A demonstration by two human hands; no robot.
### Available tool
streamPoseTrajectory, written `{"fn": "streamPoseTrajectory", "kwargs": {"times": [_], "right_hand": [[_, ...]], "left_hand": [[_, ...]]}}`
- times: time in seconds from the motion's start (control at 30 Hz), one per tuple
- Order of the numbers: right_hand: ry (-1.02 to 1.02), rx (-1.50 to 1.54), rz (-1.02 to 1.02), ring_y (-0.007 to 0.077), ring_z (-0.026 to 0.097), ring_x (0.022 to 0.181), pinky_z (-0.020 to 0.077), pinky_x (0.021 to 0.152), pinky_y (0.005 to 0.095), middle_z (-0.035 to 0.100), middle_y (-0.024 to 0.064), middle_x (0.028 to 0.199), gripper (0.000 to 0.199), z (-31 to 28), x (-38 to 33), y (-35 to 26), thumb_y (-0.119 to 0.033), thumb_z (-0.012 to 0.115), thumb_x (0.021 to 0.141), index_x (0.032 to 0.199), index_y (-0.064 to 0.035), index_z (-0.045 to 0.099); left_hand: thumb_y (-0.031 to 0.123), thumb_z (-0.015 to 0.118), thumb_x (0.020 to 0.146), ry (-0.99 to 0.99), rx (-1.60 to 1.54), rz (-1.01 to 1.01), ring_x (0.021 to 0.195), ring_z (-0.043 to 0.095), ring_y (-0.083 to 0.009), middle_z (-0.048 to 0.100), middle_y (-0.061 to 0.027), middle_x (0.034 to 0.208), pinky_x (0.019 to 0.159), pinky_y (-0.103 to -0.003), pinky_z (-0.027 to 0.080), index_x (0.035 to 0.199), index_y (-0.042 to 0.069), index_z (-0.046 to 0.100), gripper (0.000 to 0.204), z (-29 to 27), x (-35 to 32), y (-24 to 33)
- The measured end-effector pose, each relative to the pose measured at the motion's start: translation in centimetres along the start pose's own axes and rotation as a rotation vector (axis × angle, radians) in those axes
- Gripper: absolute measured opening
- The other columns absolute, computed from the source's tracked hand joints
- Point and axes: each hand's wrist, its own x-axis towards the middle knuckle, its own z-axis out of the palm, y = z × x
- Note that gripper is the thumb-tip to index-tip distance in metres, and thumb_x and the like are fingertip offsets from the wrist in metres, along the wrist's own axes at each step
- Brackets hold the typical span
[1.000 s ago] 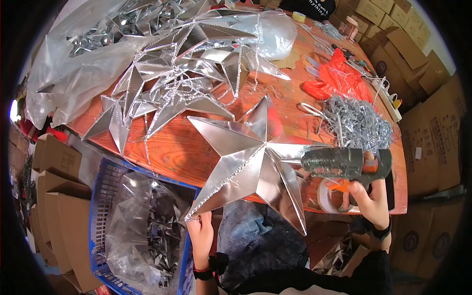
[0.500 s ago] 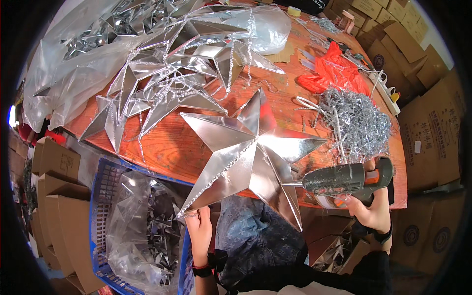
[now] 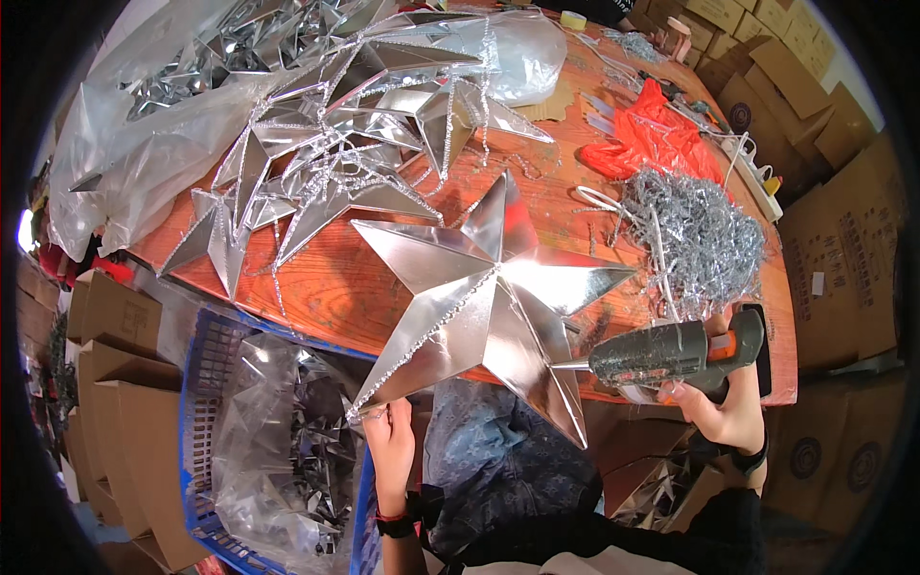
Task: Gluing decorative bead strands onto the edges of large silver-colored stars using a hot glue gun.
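A shiny silver five-pointed star point(image 3: 450, 316) is held up over the table's near edge, with a strand of silver tinsel running along one ridge from its centre to the lower-left tip. My left hand point(image 3: 391, 443) grips that lower-left point from beneath; part of its fingers is behind the star. In my right hand point(image 3: 724, 412) is a dark green hot glue gun point(image 3: 661, 353) with an orange part. Its metal nozzle points left and meets the ridge of the star's lower-right point. A tangled heap of silver tinsel point(image 3: 700, 235) lies just beyond the glue gun.
Several tinsel-trimmed stars point(image 3: 326, 182) are piled at the table's left, beside a clear plastic bag point(image 3: 153, 144) of silver pieces. A red plastic bag point(image 3: 652, 134) and a white power strip point(image 3: 762, 187) lie at right. Below left stands a blue basket point(image 3: 196, 422); cardboard boxes point(image 3: 843, 259) line both sides.
The glue gun's nozzle has shifted slightly down along the ridge of the star's lower-right point. Both hands keep their hold, and the star has barely moved.
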Motion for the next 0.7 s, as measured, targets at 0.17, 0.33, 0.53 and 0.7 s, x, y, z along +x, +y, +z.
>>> {"fn": "streamPoseTrajectory", "kwargs": {"times": [0.17, 0.33, 0.53, 0.7], "right_hand": [[-0.140, 0.079, -0.051, 0.0182, 0.057, 0.085, 0.0440, 0.072, 0.0293, 0.058, 0.0118, 0.095, 0.042, -1.6, -0.5, 0.5, -0.010, 0.076, 0.067, 0.101, 0.0036, 0.054], [-0.222, 0.164, -0.084, 0.0139, 0.057, 0.079, 0.0432, 0.069, 0.0264, 0.059, 0.0094, 0.089, 0.041, -2.7, -1.7, 1.6, -0.009, 0.075, 0.067, 0.100, 0.0037, 0.054], [-0.281, 0.054, -0.234, 0.0130, 0.057, 0.071, 0.0438, 0.062, 0.0260, 0.060, 0.0092, 0.082, 0.038, -3.3, -2.2, 2.1, -0.009, 0.073, 0.067, 0.097, 0.0043, 0.054], [-0.116, 0.030, -0.141, 0.0115, 0.054, 0.053, 0.0399, 0.051, 0.0233, 0.056, 0.0041, 0.064, 0.037, -3.0, -3.1, 2.4, -0.026, 0.074, 0.061, 0.073, 0.0007, 0.052]], "left_hand": [[0.008, 0.043, 0.093, -0.003, -0.038, -0.010, 0.056, 0.026, -0.0029, 0.030, 0.0055, 0.060, 0.047, -0.024, 0.019, 0.066, 0.004, 0.033, 0.030, -0.2, 0.1, -0.2], [0.017, 0.040, 0.097, -0.030, 0.024, 0.073, 0.049, 0.024, -0.0001, 0.027, 0.0079, 0.057, 0.042, -0.021, 0.017, 0.086, 0.002, 0.053, 0.023, -0.1, 0.1, -1.0], [0.013, 0.043, 0.095, -0.005, 0.067, 0.012, 0.054, 0.026, -0.0027, 0.030, 0.0051, 0.060, 0.047, -0.023, 0.019, 0.078, 0.000, 0.048, 0.023, 0.7, -0.2, -0.1], [0.013, 0.042, 0.096, -0.033, 0.088, 0.019, 0.053, 0.026, -0.0029, 0.031, 0.0046, 0.059, 0.046, -0.023, 0.020, 0.083, -0.001, 0.050, 0.021, 1.1, 0.0, -0.1]]}}
